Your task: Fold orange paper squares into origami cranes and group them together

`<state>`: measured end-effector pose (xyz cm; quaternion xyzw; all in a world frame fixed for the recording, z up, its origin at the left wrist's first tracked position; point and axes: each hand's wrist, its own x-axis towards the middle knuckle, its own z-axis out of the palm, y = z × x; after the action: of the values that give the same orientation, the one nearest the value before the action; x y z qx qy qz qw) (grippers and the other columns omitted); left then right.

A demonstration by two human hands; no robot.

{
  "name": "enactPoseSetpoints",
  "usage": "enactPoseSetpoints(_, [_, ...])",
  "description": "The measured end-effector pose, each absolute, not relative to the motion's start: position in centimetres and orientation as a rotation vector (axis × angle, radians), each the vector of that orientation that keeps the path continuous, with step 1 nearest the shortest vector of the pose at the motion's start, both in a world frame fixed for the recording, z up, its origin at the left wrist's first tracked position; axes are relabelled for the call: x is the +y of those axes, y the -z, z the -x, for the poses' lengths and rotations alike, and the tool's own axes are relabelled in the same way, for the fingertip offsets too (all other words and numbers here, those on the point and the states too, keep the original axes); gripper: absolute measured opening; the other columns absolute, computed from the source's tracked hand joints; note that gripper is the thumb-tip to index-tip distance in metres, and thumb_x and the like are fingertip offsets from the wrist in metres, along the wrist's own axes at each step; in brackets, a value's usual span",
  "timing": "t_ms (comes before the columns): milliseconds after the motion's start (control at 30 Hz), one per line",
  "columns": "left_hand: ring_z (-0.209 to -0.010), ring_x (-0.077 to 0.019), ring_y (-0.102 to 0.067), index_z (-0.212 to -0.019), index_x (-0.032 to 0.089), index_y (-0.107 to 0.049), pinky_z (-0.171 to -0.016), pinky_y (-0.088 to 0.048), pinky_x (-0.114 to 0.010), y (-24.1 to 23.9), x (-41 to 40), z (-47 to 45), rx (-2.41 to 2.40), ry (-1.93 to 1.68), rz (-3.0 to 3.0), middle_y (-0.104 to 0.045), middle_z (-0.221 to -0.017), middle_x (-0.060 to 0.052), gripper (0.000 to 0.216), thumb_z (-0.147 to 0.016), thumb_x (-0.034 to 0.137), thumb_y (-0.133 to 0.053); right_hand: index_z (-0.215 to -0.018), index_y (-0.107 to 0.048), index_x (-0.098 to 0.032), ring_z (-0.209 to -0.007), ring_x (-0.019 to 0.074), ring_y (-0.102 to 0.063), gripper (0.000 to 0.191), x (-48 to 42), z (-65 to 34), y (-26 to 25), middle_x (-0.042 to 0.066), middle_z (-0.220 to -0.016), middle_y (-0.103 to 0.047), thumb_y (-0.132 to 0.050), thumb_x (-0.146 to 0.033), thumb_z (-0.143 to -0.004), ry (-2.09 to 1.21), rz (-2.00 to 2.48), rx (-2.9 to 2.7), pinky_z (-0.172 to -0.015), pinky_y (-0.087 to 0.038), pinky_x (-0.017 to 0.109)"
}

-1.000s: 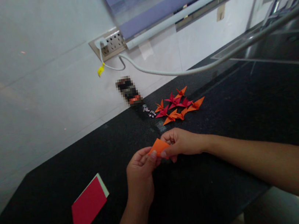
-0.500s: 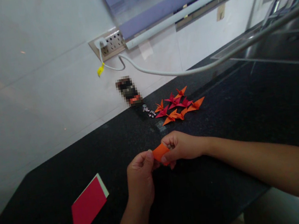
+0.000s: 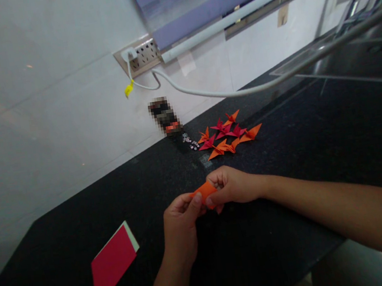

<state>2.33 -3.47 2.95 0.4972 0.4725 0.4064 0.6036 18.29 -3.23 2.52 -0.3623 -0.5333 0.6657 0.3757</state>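
Note:
A small piece of folded orange paper [image 3: 206, 191] is held between my two hands above the dark countertop. My left hand [image 3: 183, 224] pinches its left end, thumb on top. At the right end, my right hand [image 3: 230, 185] grips it with the thumb in front and the fingers curled behind. The paper's underside and its lower folds are hidden by my fingers. Beyond my hands, several folded paper cranes [image 3: 223, 132] in orange and red stand grouped on the counter.
A stack of red paper sheets [image 3: 114, 266] with a pale edge lies at the left. A phone-like blurred object [image 3: 165, 116] leans on the wall by a small beaded strip [image 3: 191, 142]. A white cable [image 3: 226, 93] runs from the wall socket [image 3: 143, 56] across the right side.
My left thumb has slid a little to the right and down over the orange paper. My right hand has hardly moved.

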Motion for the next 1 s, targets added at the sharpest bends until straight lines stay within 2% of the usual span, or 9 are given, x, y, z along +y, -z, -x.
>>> enactPoseSetpoints(167, [-0.055, -0.0096, -0.053, -0.065, 0.012, -0.063, -0.055, -0.042, -0.021, -2.66, -3.32, -2.11, 1.135, -0.979, -1.246, -0.059, -0.057, -0.001, 0.023, -0.069, 0.035, -0.062, -0.065, -0.05, -0.013, -0.048, 0.0052, -0.051, 0.015, -3.35, -18.11, -2.53, -0.004, -0.059, -0.055, -0.062, -0.022, -0.065, -1.609, 0.979, -1.475, -0.046, -0.041, 0.017])
enactPoseSetpoints(300, [-0.059, -0.0108, -0.056, -0.069, 0.013, -0.063, -0.057, -0.044, -0.021, -2.83, -3.26, -2.16, 1.168, -1.032, -1.17, -0.062, -0.062, -0.001, 0.023, -0.069, 0.035, -0.062, -0.072, -0.053, -0.014, -0.05, 0.0051, -0.045, 0.013, -3.35, -17.97, -2.23, -0.005, -0.057, -0.049, -0.062, -0.023, -0.068, -1.186, 1.038, -1.568, -0.046, -0.036, 0.017])
enactPoseSetpoints(400, [-0.059, -0.0107, -0.058, -0.074, 0.013, -0.064, -0.055, -0.046, -0.021, -2.84, -3.25, -2.24, 1.198, -1.026, -1.115, -0.065, -0.068, -0.002, 0.024, -0.068, 0.035, -0.063, -0.087, -0.059, -0.013, -0.056, 0.0074, -0.048, 0.018, -3.25, -18.09, -2.05, -0.002, -0.065, -0.054, -0.06, -0.022, -0.071, -0.909, 1.092, -1.644, -0.052, -0.038, 0.019])
enactPoseSetpoints(533, [-0.062, -0.0117, -0.06, -0.087, 0.014, -0.065, -0.056, -0.047, -0.022, -2.73, -3.18, -2.38, 1.189, -1.008, -1.098, -0.067, -0.077, -0.004, 0.03, -0.066, 0.034, -0.066, -0.095, -0.063, -0.014, -0.063, 0.01, -0.051, 0.022, -3.11, -18.35, -1.87, 0.002, -0.07, -0.057, -0.058, -0.021, -0.075, -0.64, 1.061, -1.794, -0.058, -0.04, 0.021])
enactPoseSetpoints(600, [-0.063, -0.0117, -0.06, -0.091, 0.015, -0.065, -0.056, -0.047, -0.022, -2.7, -3.14, -2.43, 1.171, -1.013, -1.079, -0.067, -0.079, -0.004, 0.032, -0.065, 0.033, -0.067, -0.098, -0.063, -0.013, -0.064, 0.0107, -0.051, 0.024, -3.08, -18.44, -1.76, 0.003, -0.07, -0.057, -0.057, -0.022, -0.076, -0.587, 1.04, -1.834, -0.059, -0.04, 0.022])
enactPoseSetpoints(767, [-0.059, -0.011, -0.059, -0.078, 0.013, -0.066, -0.054, -0.046, -0.02, -2.78, -3.22, -2.44, 1.162, -0.992, -1.073, -0.066, -0.069, -0.004, 0.025, -0.064, 0.034, -0.066, -0.102, -0.062, -0.017, -0.071, 0.0117, -0.053, 0.025, -3.0, -18.52, -1.65, 0.004, -0.076, -0.059, -0.055, -0.022, -0.078, -0.537, 0.954, -1.852, -0.065, -0.042, 0.024])
enactPoseSetpoints(1000, [-0.052, -0.0095, -0.057, -0.074, 0.012, -0.065, -0.049, -0.044, -0.019, -3.02, -3.19, -2.56, 1.127, -0.961, -0.991, -0.064, -0.06, -0.003, 0.025, -0.063, 0.034, -0.067, -0.099, -0.064, -0.024, -0.075, 0.0112, -0.052, 0.024, -3.06, -18.6, -1.85, 0.002, -0.079, -0.055, -0.053, -0.018, -0.079, -0.517, 0.867, -1.861, -0.066, -0.042, 0.025])
